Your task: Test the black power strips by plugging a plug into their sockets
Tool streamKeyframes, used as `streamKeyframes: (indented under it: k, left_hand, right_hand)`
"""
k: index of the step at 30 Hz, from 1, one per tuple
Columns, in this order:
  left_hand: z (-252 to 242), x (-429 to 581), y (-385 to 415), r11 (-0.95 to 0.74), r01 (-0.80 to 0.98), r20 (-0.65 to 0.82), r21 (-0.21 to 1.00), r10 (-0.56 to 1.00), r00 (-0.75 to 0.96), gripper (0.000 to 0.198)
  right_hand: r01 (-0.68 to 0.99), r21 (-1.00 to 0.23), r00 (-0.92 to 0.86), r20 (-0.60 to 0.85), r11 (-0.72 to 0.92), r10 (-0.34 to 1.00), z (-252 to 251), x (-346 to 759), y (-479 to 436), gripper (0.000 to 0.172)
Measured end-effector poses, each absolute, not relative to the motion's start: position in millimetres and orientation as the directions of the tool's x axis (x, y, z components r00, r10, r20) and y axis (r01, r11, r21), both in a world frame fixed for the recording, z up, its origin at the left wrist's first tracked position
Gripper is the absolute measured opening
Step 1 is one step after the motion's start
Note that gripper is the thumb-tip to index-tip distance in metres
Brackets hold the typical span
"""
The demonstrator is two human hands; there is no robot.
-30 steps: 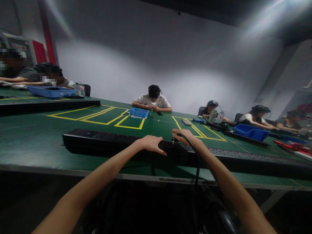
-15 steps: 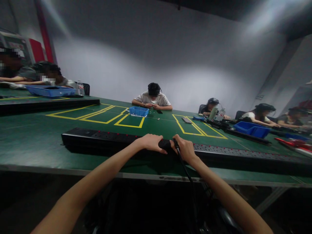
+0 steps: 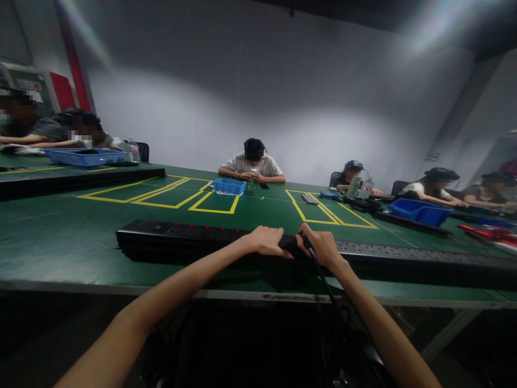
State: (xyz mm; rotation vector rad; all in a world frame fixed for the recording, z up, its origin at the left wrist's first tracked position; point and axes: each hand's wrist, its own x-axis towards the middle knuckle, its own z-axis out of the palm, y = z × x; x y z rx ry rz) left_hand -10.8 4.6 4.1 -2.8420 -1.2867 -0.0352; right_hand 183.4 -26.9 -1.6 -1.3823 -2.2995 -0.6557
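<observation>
A long black power strip (image 3: 161,242) with a row of sockets and small red parts along its top lies across the front of the table. My left hand (image 3: 266,241) is clasped over it left of centre, thumb on the near side and fingers toward the back. Just to the right, my right hand (image 3: 321,246) is closed round a black plug at the strip's top. A black cable (image 3: 326,283) runs from this plug down over the table edge. My fingers hide most of the plug, so I cannot tell how deep it sits in a socket.
Yellow tape rectangles mark the green table (image 3: 60,231). A small blue basket (image 3: 230,186) stands ahead, a phone (image 3: 309,199) to its right. Blue trays (image 3: 86,157) and another strip (image 3: 81,180) lie left; a blue bin (image 3: 420,212) stands right. Several people sit around the table.
The power strip has slid to the right along the table. Both my hands have moved right with it, keeping their hold, and the cable has shifted too.
</observation>
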Motion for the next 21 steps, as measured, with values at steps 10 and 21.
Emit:
streamKeyframes:
  k: [10,21]
  left_hand:
    - [11,2,-4,-0.747,0.665,0.049,-0.029,0.663,0.747,0.043]
    - [7,1,-6,-0.734,0.677,0.081,-0.057,0.673,0.735,0.042]
  right_hand:
    - [0.920,0.122,-0.371,0.577,0.373,0.727,-10,183,-25,0.024]
    - [0.931,0.050,-0.315,0.613,0.362,0.725,-15,180,-30,0.025]
